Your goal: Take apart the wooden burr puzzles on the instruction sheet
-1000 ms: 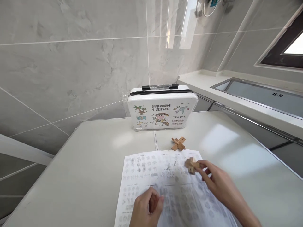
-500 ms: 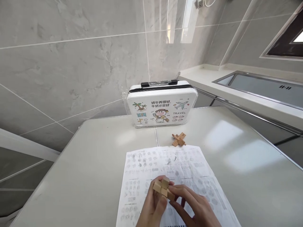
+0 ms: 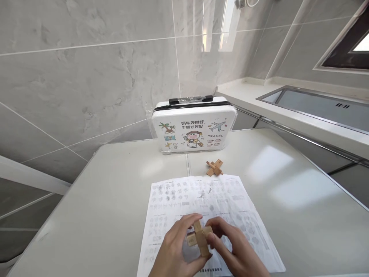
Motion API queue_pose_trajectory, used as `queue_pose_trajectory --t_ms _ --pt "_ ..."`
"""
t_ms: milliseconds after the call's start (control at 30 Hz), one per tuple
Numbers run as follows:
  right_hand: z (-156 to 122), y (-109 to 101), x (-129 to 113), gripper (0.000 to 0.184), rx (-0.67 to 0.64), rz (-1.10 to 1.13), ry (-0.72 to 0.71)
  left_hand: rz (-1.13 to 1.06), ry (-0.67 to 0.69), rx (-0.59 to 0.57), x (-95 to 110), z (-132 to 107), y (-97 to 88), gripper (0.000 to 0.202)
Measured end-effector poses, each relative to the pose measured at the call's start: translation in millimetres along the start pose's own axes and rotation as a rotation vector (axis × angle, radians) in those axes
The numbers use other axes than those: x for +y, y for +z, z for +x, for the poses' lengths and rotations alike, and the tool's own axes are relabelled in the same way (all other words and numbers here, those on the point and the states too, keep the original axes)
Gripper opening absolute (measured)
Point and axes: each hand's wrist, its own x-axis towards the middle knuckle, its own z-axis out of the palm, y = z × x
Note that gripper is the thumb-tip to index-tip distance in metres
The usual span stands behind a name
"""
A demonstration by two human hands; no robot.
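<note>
Both of my hands hold one wooden puzzle (image 3: 198,236) just above a printed instruction sheet (image 3: 178,200) near the table's front edge. My left hand (image 3: 173,254) grips its left side with curled fingers. From the right, my right hand (image 3: 233,252) pinches the puzzle with thumb and fingers. The puzzle is made of crossed light-wood bars. A second wooden cross puzzle (image 3: 215,168) lies on the table beyond the sheet, untouched.
A white illustrated case with a black handle (image 3: 193,129) stands at the back of the white table (image 3: 115,184) against the tiled wall. A counter with a steel sink (image 3: 317,105) runs along the right.
My right hand carried the wooden puzzle from the sheet's far right corner to the front middle. My left hand came up and took hold too. The puzzle has been turned.
</note>
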Motion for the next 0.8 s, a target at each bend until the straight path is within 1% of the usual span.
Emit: queue_pose_trajectory --t_ms 67,133,167,233,300,400,500,567,633,733,800 --pt "1.9 -3.7 -0.3 0.037 -0.082 0.196 0.076 0.036 -0.027 -0.037 -2.8 -1.0 -2.8 0.069" --pt "2.2 -6.1 4.7 0.039 -0.211 0.397 0.149 0.026 -0.095 -0.042 -8.3 -3.0 -3.9 0.076" --pt "1.9 -6.3 8.7 0.040 -0.274 0.478 0.166 0.012 -0.117 -0.051 -11.5 -3.9 -3.9 0.078" --pt "0.8 -4.4 17.7 0.042 -0.358 0.586 0.168 -0.014 -0.143 -0.039 -17.0 -4.7 -3.4 0.084" --pt "-0.1 -0.6 25.1 0.045 -0.354 0.643 0.171 -0.026 -0.141 -0.047 -20.5 -3.6 -2.4 0.086" --pt "-0.6 4.9 29.9 0.047 -0.284 0.650 0.180 -0.046 -0.116 -0.062 -22.9 -0.2 -0.6 0.082" --pt "-0.3 8.2 30.3 0.047 -0.269 0.644 0.172 -0.085 -0.121 -0.036 -25.6 1.2 1.2 0.079" --pt "-0.2 10.4 31.5 0.046 -0.287 0.678 0.174 -0.117 -0.138 -0.021 -28.3 0.3 1.7 0.078" --pt "-0.4 13.3 34.1 0.044 -0.321 0.760 0.196 -0.159 -0.146 -0.035 -31.4 -1.3 1.4 0.077" --pt "-1.8 18.8 39.5 0.042 -0.387 0.948 0.258 -0.240 -0.126 -0.109 -35.2 -3.1 0.2 0.078" --pt "-3.1 22.0 42.0 0.041 -0.425 1.076 0.298 -0.307 -0.090 -0.166 -36.0 -3.5 -0.6 0.078"
